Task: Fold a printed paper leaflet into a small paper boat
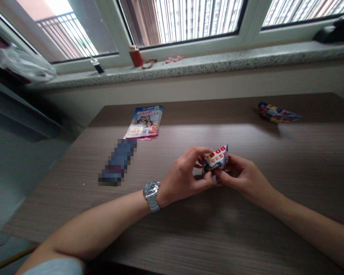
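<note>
A wood-grained surface [309, 168] spreads beneath a speckled stone windowsill [223, 63]. Over its middle, the left hand [180, 177] and the right hand [243, 173] face each other, thumbs and fingers drawn together. A stack of printed leaflets [145, 122] lies toward the far left, with a pixelated dark object [119, 162] at its near edge. At the far right rests a pointed, folded paper shape [276, 114]. Smaller to the eye is the folded printed piece [216, 158], gripped by both hands, one at each side. A metal watch [151, 194] circles the left wrist.
</note>
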Motion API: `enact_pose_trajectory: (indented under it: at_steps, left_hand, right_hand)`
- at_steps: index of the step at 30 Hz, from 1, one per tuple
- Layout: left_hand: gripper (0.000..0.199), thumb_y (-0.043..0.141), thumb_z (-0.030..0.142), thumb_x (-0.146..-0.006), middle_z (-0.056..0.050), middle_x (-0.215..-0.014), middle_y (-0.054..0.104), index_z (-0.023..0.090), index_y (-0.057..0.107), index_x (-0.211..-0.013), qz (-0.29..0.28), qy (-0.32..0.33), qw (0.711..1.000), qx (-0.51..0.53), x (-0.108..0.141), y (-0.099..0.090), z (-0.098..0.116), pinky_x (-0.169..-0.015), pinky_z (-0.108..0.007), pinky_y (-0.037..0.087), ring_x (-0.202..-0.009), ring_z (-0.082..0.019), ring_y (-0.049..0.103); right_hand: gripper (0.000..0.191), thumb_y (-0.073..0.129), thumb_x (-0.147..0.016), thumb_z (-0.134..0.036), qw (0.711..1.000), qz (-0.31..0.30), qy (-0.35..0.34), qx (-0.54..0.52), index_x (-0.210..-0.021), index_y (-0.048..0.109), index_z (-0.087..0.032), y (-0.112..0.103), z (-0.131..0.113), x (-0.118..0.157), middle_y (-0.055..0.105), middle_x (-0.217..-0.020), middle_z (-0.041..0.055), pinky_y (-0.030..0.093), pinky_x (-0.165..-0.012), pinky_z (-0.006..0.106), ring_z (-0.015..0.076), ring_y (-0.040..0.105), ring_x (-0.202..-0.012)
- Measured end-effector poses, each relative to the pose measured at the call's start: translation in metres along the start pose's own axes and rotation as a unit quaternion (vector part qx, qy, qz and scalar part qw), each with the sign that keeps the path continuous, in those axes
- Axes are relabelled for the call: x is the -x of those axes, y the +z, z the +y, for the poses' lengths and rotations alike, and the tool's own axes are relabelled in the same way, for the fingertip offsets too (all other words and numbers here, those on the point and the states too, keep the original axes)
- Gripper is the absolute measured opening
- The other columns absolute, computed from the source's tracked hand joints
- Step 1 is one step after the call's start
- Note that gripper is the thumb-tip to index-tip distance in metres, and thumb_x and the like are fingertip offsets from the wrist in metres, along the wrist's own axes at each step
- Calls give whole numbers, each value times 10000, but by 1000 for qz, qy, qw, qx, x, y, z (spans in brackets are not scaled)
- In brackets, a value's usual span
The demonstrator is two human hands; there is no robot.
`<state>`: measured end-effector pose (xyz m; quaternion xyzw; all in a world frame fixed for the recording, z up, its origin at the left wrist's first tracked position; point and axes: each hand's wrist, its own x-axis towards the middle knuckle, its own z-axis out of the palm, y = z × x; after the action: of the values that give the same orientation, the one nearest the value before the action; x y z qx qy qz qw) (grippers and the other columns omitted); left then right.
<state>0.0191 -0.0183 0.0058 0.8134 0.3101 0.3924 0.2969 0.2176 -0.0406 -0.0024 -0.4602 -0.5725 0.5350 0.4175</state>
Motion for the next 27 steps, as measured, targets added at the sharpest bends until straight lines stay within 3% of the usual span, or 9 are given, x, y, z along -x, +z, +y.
enact_pose_trajectory:
  at_steps: [8, 15, 19, 23, 27]
  left_hand:
    - [497, 644, 139, -790, -60, -1114, 627, 196, 501, -1263, 2, 3, 1000, -12, 0, 0, -1, -806, -273, 625, -938, -146, 637]
    - [440, 651, 144, -826, -63, -1098, 633, 193, 517, -1242, 32, 44, 995, -88, -1, -1, -5, -873, -343, 570, -979, -179, 621]
    - [411, 643, 151, -864, -60, -1104, 651, 211, 534, -1255, 36, 107, 979, -169, -1, -5, -12, -906, -360, 543, -1010, -195, 604]
    - [434, 633, 139, -889, -28, -1096, 675, 254, 532, -1294, 8, 191, 947, -256, -1, -13, -20, -988, -374, 500, -1045, -193, 582]
    - [427, 628, 154, -915, -17, -1127, 687, 245, 531, -1321, -20, 248, 919, -305, 0, -21, -22, -1064, -372, 452, -1070, -183, 569]
  right_hand:
    - [206, 702, -767, -275, 1000, 11, -10, 27, -954, 676, -194, 0, -2, 0, 729, -818, 35, 554, -595, 274, 184, 670, -675]
    - [312, 752, -812, -335, 1000, -16, -6, -24, -1072, 622, -221, -9, 9, -3, 733, -959, 43, 577, -716, 290, 199, 703, -844]
    - [404, 745, -831, -386, 999, 6, -7, -47, -1149, 534, -253, -14, 10, -4, 704, -904, 21, 589, -655, 286, 178, 701, -761]
    - [353, 685, -890, -403, 999, 24, -49, -2, -1177, 533, -265, -19, 8, -3, 668, -936, 19, 601, -612, 274, 146, 688, -688]
    - [288, 659, -917, -374, 995, 7, -77, 61, -1157, 542, -265, -23, 13, -1, 705, -890, 21, 632, -656, 296, 171, 726, -732]
